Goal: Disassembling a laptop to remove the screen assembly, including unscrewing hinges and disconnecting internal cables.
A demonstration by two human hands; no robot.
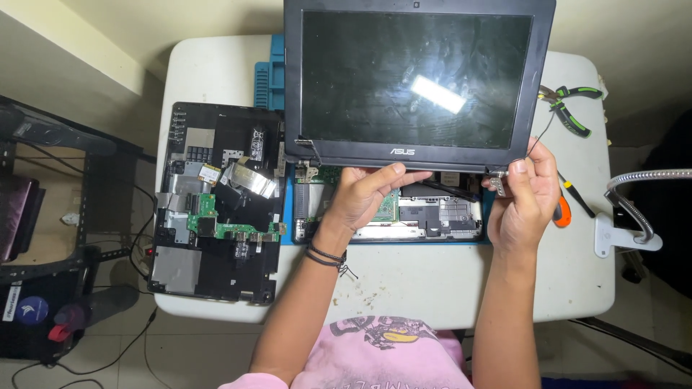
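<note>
The right hand point(525, 202) has its fingers pinched shut on the hinge point(497, 180) at the screen point(417, 83) panel's lower right corner. The left hand point(364, 196) lies flat, fingers open, under the screen's bottom edge, over the base point(432, 216). Bare bench point(404, 281) lies below it; pliers point(569, 108) sit right of the screen.

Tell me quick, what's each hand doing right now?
Left hand: open, fingers resting under the laptop screen panel's bottom edge.
Right hand: closed, fingers pinching the panel's metal hinge.
</note>
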